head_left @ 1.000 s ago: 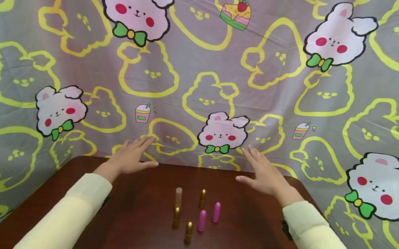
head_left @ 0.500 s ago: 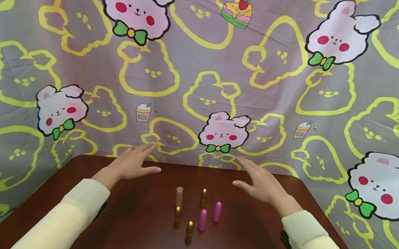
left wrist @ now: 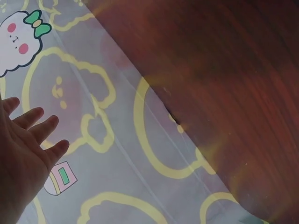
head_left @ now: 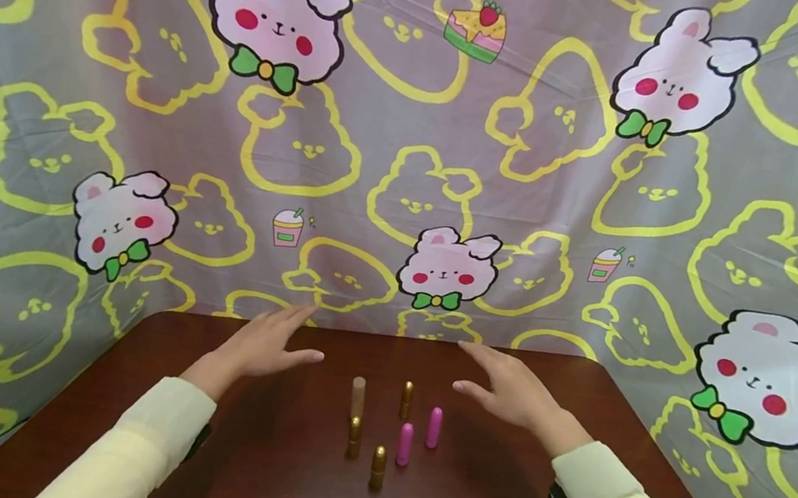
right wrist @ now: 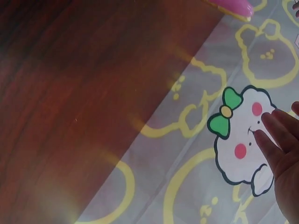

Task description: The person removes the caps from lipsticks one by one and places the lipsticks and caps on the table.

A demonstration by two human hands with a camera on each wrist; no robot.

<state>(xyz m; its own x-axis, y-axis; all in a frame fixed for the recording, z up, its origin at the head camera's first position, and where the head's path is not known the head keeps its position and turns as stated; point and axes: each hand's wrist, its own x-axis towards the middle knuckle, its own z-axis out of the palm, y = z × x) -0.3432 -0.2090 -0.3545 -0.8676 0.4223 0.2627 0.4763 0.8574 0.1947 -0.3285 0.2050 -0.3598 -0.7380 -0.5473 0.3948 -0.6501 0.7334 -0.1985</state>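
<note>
My left hand [head_left: 263, 346] hovers over the far left of the dark wooden table, fingers extended and thumb apart. Mirroring it on the right, my right hand [head_left: 515, 392] also hovers with straight fingers. Neither touches anything. Between them stand small bullet-shaped pieces: a gold one [head_left: 407, 401] at the back, a gold one [head_left: 354, 438] at left and another gold one [head_left: 378, 468] in front. Two are pink, one [head_left: 404, 445] nearer and one [head_left: 433, 429] farther right. A tan cylinder [head_left: 357, 397] stands behind the left gold piece, which hides its base.
The reddish-brown table [head_left: 292, 487] ends in rounded far corners. Behind and around it hangs a grey cloth [head_left: 392, 71] printed with rabbits and yellow outlines. At the top of the right wrist view a pink piece [right wrist: 236, 6] partly shows.
Both hands have come down and slightly inward, closer to the table and to each other. The standing pieces have kept their places.
</note>
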